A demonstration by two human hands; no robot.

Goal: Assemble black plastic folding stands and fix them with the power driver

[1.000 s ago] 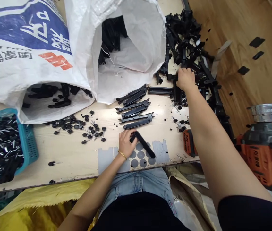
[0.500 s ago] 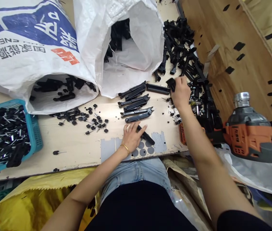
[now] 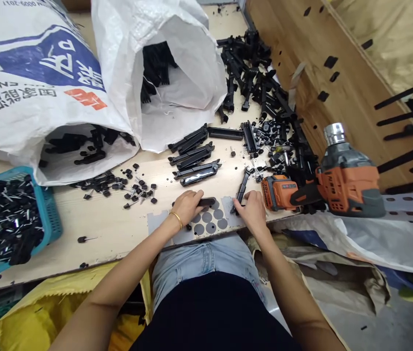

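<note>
My left hand is closed on a short black plastic bar, just above the grey patches at the table's front edge. To its right, my right hand grips the lower end of a black hinged arm, which points away from me. Beyond my hands, pairs of black bars lie in a stacked row. Another black bar lies crosswise behind them, and a ribbed black piece rests at its right end.
An orange cordless power tool lies at the right. White woven sacks with black parts stand at the back, and a blue basket of black-headed screws at the left. Loose screws and a heap of black arms cover parts of the table.
My right hand has come back from the parts at the far right to the front edge, now with a black hinged arm. The left hand's bar has turned more level. The view has shifted.
</note>
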